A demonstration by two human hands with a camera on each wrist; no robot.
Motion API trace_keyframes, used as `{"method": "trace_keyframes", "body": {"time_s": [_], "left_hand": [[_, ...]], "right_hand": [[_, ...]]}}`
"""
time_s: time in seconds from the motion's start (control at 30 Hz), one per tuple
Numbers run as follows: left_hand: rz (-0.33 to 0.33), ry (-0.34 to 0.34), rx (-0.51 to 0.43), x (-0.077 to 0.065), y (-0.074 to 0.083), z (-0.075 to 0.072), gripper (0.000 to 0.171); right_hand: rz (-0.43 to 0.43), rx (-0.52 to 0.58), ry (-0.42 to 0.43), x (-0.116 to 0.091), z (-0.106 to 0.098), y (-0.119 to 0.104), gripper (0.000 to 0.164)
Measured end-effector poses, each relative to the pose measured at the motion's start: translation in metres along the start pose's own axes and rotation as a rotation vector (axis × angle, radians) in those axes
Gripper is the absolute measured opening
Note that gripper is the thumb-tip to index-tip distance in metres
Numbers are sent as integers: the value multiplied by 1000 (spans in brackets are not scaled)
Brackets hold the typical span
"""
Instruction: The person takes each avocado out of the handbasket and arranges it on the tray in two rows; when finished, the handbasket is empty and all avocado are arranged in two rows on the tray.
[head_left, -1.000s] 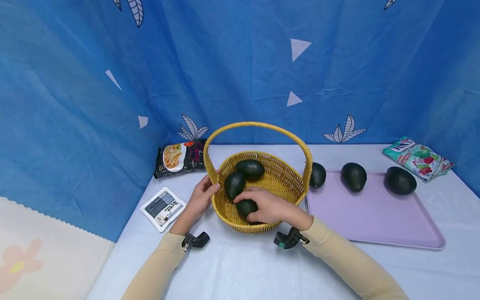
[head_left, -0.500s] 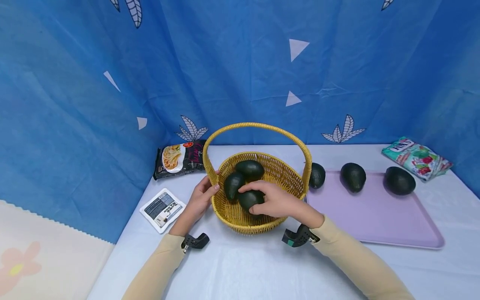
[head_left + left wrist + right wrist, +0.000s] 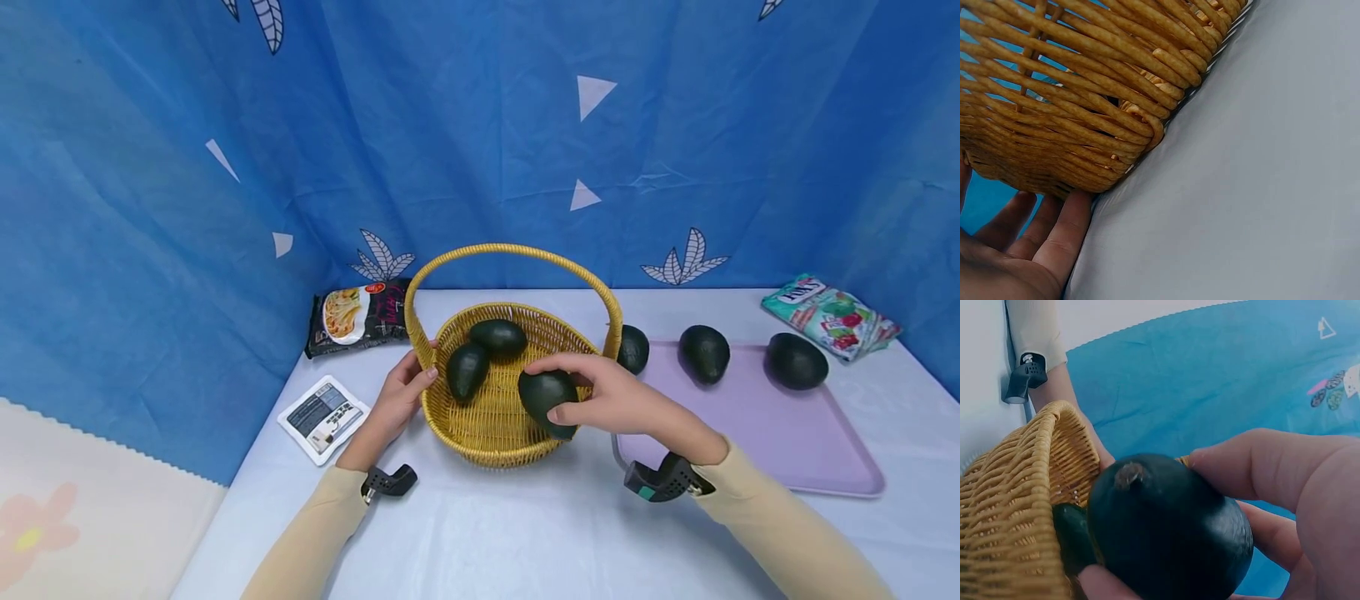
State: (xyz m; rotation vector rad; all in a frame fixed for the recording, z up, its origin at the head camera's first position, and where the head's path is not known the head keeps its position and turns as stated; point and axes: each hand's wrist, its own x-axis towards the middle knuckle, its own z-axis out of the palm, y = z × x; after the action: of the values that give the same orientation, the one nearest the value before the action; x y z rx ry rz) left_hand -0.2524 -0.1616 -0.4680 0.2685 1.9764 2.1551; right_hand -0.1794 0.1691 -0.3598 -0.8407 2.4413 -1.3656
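A yellow wicker basket (image 3: 491,425) with a tall arched handle stands in the middle of the table. At its left side my left hand (image 3: 400,398) grips the rim by the handle's foot, thumb at the rim and fingers (image 3: 1066,234) against the outer weave. My right hand (image 3: 618,398) holds a dark green avocado (image 3: 544,402) between thumb and fingers over the basket's right part. In the right wrist view the held avocado (image 3: 1169,531) shows its stem end close to the rim. Two more avocados, one (image 3: 467,371) nearer and one (image 3: 498,337) behind, lie inside on the left.
Right of the basket is a lilac tray (image 3: 757,442). Along its back edge sit three avocados, one (image 3: 703,354) in the middle. A green candy bag (image 3: 832,317) lies behind them. To the left are a black noodle packet (image 3: 356,317) and a white flat package (image 3: 324,418).
My right hand has lifted the avocado from the basket's near left floor and carried it rightward, toward the right rim. My left hand has stayed at the basket.
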Motion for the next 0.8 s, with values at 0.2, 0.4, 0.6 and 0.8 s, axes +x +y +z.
{"method": "trace_keyframes", "body": {"time_s": [0.2,0.4,0.6,0.8], "left_hand": [[-5,8,-4,0,0,0,59],[-10,17,-1,0,0,0,59],[-16,25,21,1,2,1,59],[-20,17,20,0,3,2,59]], "right_hand": [[-14,44,-29,-23,-10,2,51],[17,68,-21,-48,-20,9,51],[59,41,26,-69,-33,15,51],[90,-18,97,-85,-43,28,52]]}}
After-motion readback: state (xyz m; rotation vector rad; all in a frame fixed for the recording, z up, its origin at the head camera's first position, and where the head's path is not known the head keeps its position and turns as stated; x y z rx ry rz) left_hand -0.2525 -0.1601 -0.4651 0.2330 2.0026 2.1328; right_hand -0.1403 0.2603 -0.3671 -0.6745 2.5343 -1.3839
